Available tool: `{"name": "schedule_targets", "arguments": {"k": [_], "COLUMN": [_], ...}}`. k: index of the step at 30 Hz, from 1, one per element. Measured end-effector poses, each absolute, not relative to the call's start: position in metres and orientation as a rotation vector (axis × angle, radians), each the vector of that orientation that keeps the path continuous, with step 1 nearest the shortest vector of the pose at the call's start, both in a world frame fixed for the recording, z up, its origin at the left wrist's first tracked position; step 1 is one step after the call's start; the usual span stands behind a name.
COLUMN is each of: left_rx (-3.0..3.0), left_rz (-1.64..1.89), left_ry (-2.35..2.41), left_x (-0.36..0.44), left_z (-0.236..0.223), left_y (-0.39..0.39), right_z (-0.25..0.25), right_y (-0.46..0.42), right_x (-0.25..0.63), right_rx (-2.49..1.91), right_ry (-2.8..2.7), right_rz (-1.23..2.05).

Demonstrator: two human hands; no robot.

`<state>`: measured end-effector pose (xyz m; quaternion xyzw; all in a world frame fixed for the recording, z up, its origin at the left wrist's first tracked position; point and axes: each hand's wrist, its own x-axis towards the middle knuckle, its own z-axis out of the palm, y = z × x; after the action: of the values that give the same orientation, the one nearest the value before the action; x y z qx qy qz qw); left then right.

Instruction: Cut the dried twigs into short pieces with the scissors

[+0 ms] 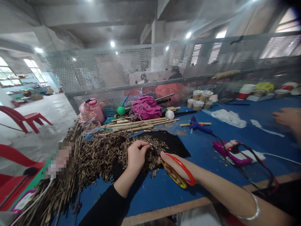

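Observation:
My right hand (173, 164) is wrapped round a pair of scissors (190, 173) with one red and one yellow handle loop. Their blades point away to the upper left, close to the fingertips of my left hand (136, 156). Thumb and forefinger of that left hand are pinched together; whatever lies between them is too small to make out. Both hands are over a heap of dried brown plant bits (101, 153), which spreads left across the table and partly covers a black cloth (177, 146).
On the blue table (145, 196) lie thin wooden sticks (138, 125), a blue glue gun (199, 126) and a purple power strip (240, 157) with cables. Behind stand pink bottles (97, 110), magenta cloth (145, 108) and paper cups (199, 99). Another person's hand (288, 119) is at right.

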<state>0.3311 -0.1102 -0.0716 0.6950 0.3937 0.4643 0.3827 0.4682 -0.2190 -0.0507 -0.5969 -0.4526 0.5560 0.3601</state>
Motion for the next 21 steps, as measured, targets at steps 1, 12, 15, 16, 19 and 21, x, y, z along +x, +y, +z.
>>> {"name": "schedule_targets", "arguments": {"k": [1,12,15,16,19,21], "left_rx": [1.781,1.839,1.862,1.868,1.886,1.906], "left_rz": [1.181,1.054,1.047,1.043,1.029,1.028], "left_ry": [1.006,1.083,1.074,1.071,1.066,1.046], "left_x": [0.3312,0.3302,0.3297,0.3294,0.3283,0.3278], "left_z": [-0.0720,-0.0738,-0.0742,-0.0742,-0.0740,-0.0742], "left_y": [-0.1092,-0.1070,-0.1064,-0.1062,-0.1060,-0.1066], "right_z": [-0.0512,-0.0535,-0.0560,-0.0561,-0.0538,-0.0514], "right_y": [-0.2180,-0.2147,-0.2147,-0.2149,-0.2149,-0.2139], "right_x": [0.4682,0.4665,0.4663,0.4661,0.4658,0.4664], "right_rx": [-1.555,-1.657,-1.660,-1.661,-1.680,-1.702], "right_ry": [-1.163,-1.323,-1.321,-1.314,-1.266,-1.210], "right_rz": [1.417,1.191,1.187,1.200,1.272,1.343]}}
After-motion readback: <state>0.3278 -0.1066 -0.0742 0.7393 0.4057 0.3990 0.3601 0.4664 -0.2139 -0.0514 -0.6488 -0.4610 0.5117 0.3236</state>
